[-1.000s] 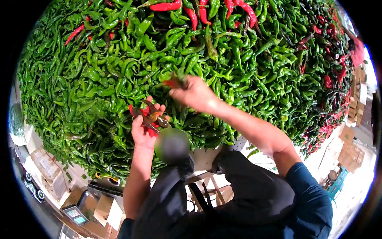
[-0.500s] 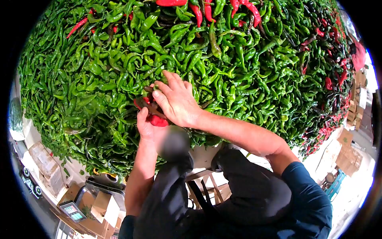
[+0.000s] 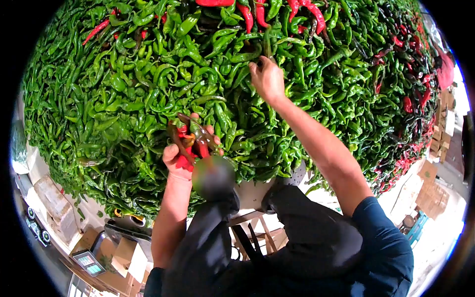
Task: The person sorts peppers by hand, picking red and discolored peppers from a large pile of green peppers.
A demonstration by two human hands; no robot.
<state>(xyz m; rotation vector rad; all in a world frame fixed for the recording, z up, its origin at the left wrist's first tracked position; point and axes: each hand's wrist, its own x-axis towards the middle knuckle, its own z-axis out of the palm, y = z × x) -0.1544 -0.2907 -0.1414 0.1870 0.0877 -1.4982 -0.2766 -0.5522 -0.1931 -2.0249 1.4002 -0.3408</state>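
A bunch of red and dark brown peppers (image 3: 202, 148) rests in my left hand (image 3: 173, 161), the fingers curled around it. Farther out, my right hand (image 3: 269, 81) has its fingers closed at the lower end of a brownish-green pepper (image 3: 267, 43) in the pile. Part of that pepper is hidden by the fingers. Green peppers (image 3: 148, 89) surround both hands in a broad heap.
Bright red peppers (image 3: 247, 17) lie at the far top of the heap, and more red and dark ones (image 3: 408, 104) along its right side. Cardboard boxes (image 3: 129, 257) and a display screen (image 3: 89, 263) stand at lower left. A teal crate (image 3: 418, 227) is at lower right.
My right hand has left the bunch and reached up and right to the brownish-green pepper. My left hand stays near its place, and its bunch of peppers now shows.
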